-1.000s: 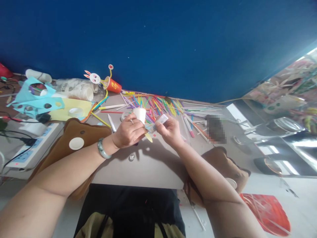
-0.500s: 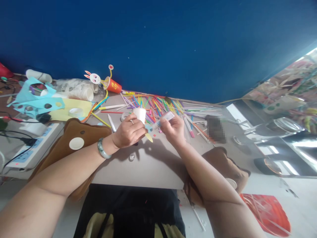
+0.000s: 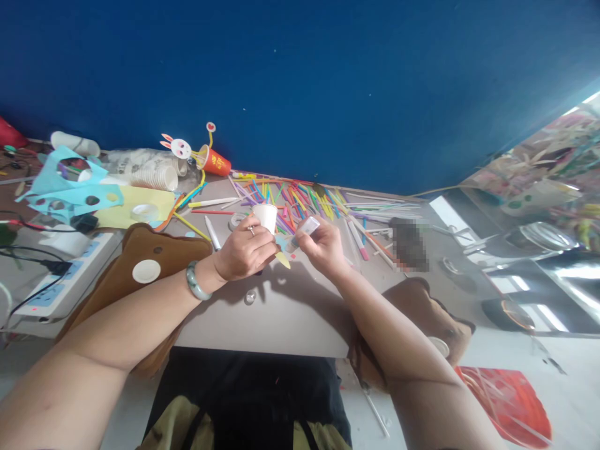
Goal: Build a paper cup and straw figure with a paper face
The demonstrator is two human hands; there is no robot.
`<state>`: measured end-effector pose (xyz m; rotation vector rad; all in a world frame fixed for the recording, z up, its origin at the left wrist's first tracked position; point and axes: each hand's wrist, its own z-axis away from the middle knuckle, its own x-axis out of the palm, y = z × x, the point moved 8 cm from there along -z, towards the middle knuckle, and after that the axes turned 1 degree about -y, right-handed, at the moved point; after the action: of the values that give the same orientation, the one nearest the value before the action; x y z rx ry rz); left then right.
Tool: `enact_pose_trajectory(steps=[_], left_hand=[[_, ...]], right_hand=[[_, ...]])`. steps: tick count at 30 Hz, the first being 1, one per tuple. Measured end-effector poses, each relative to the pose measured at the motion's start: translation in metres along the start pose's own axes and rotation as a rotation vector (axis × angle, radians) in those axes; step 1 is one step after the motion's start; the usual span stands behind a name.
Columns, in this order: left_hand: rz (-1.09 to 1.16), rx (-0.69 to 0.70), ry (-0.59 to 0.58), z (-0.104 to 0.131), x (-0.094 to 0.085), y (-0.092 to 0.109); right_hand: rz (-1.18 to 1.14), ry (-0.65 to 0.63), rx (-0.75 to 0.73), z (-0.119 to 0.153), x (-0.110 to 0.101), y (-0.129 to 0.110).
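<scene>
My left hand is closed around a small white paper cup, its rim facing up and away. Below the cup, by the fingertips, a yellow paper piece and a light blue piece stick out; how they are fixed is hidden. Just right of the cup, my right hand pinches a small translucent tube with a pale label, its lower end pointing toward the blue piece. A small clear round object lies on the table below my left hand.
Colourful pipe cleaners spread along the wall. A red cup with a rabbit face leans at the back. Left are cut blue paper, stacked cups, a brown cushion and a power strip. A marker lies beside my left hand.
My right hand has shifted slightly left and down, bringing the tube nearer the cup and paper pieces. My left hand and the cup stay nearly still.
</scene>
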<state>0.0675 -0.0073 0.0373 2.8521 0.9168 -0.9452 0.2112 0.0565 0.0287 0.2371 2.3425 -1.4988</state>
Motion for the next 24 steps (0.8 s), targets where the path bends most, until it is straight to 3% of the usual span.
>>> enact_pose_trajectory(steps=[8,15,24], left_hand=[[-0.03,-0.001,-0.011,-0.001,0.001,-0.001],[-0.006,-0.012,0.0,0.0,0.001,0.0],[-0.053,-0.038,-0.005,0.002,0.002,-0.004]], right_hand=[[-0.131,0.138,0.068,0.0,-0.011,0.01],[-0.072,0.027,0.048,0.001,0.004,0.006],[-0.026,-0.004,0.045,-0.002,-0.001,0.004]])
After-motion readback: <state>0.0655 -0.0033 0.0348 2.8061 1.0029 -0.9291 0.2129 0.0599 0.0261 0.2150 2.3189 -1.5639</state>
